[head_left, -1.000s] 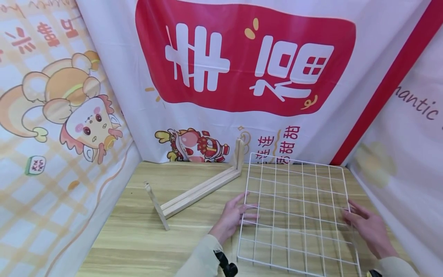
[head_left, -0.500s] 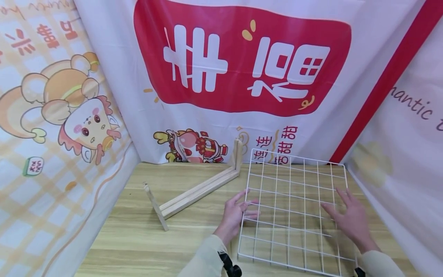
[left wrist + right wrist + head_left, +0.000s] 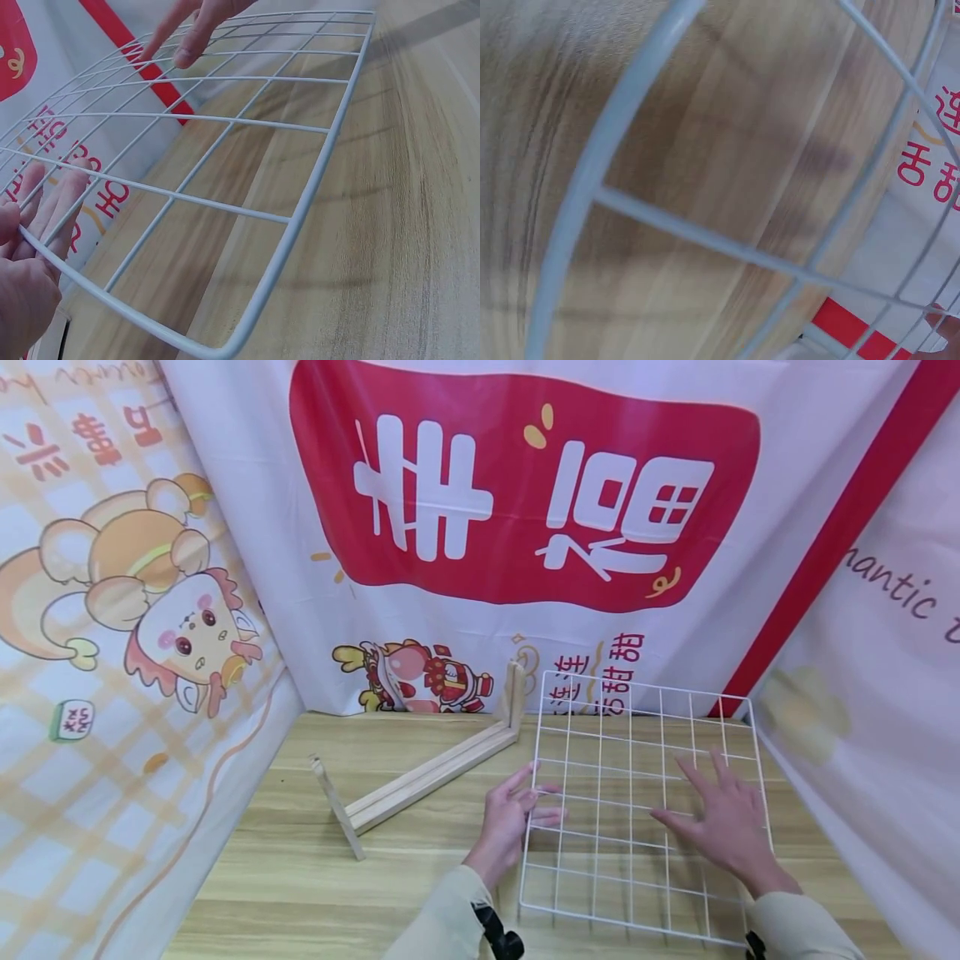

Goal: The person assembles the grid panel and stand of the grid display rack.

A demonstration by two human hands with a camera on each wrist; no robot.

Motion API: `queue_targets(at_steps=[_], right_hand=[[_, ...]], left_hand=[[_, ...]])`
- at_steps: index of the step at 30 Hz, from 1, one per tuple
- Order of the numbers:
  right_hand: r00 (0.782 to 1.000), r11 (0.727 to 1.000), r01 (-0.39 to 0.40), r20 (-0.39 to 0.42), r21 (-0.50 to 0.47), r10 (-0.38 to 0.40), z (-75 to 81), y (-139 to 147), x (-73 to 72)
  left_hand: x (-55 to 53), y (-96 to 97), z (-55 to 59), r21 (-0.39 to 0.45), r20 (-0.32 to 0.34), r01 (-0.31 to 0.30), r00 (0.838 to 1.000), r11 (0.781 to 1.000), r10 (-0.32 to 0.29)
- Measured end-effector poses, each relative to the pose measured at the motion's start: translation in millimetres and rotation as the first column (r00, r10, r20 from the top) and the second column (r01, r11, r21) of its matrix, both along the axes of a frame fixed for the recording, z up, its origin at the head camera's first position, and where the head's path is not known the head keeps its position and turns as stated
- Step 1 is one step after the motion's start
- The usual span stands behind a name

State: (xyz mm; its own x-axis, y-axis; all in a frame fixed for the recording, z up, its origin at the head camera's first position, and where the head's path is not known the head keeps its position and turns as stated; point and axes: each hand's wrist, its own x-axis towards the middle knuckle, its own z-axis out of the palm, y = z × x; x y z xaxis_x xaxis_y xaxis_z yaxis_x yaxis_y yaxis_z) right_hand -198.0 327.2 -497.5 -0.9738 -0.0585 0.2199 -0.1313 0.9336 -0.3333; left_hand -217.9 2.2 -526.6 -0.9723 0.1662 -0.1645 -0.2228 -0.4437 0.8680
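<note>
A white wire grid panel (image 3: 631, 803) is held above the wooden tabletop, its far edge in front of the hanging cloth. At its left edge, my left hand (image 3: 501, 831) grips the rim, with fingers reaching under the wires; the left wrist view shows the thumb and fingers (image 3: 56, 199) around the rim wire. My right hand (image 3: 723, 827) is spread over the panel's right half, fingers extended. Whether it touches the wires is unclear. The right wrist view shows the rim wire (image 3: 592, 165) and crossing wires close up.
Left of the panel stands a wooden stand (image 3: 431, 781), a long bar with an upright at each end. Printed cloths hang behind the table (image 3: 300, 893) and on both sides.
My right hand has let go of the panel's right edge and moved left over the wires. The panel's far edge has risen slightly; my left hand stays at the left rim.
</note>
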Motion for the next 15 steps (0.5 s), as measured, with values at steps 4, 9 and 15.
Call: queue_targets(at_steps=[4,9,15], right_hand=[[1.000,1.000,-0.003,-0.009,0.029,0.003,2.2,-3.0,-1.7],[0.999,0.998,-0.007,-0.046,0.064,0.010,2.7,-2.5,-4.7],[0.989,0.997,-0.015,-0.147,0.081,0.027,5.3,-0.8,-5.5]], left_hand=[[1.2,-1.3,2.5,0.015,-0.005,0.001,1.000,1.000,-0.001],[0.7,-1.7,5.5,0.040,-0.013,0.020,1.000,0.999,-0.020],[-0.9,-2.5,8.0,0.064,-0.016,0.043,0.999,0.997,-0.042]])
